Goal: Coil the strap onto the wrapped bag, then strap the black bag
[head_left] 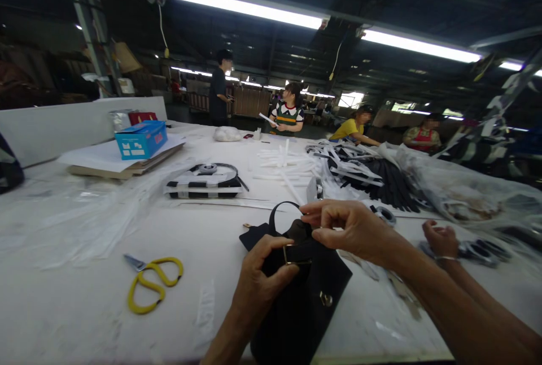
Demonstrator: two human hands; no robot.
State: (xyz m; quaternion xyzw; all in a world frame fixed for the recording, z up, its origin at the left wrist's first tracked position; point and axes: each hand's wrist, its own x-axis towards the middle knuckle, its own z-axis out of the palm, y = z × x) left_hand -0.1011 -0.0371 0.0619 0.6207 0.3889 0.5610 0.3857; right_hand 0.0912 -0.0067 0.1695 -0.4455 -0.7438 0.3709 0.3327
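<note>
A black bag [300,303] lies at the table's near edge, its small metal clasp [326,299] facing up. My left hand [265,269] is closed, thumb and forefinger pinching a gold-coloured rectangular buckle [297,255] on a black strap. Above it, my right hand [347,226] is closed with its fingertips on the looped black strap [273,218]; the exact grip is partly hidden. Left of the bag, yellow-handled scissors [154,283] rest on the white table [220,229], apart from both hands.
Another person's hand [441,239] with a white bracelet is close on the right. Farther back are a taped black bundle [206,182], white strips [288,164], a pile of black straps [381,178], plastic sheeting [457,184] and a blue box [141,139]. Several people stand beyond.
</note>
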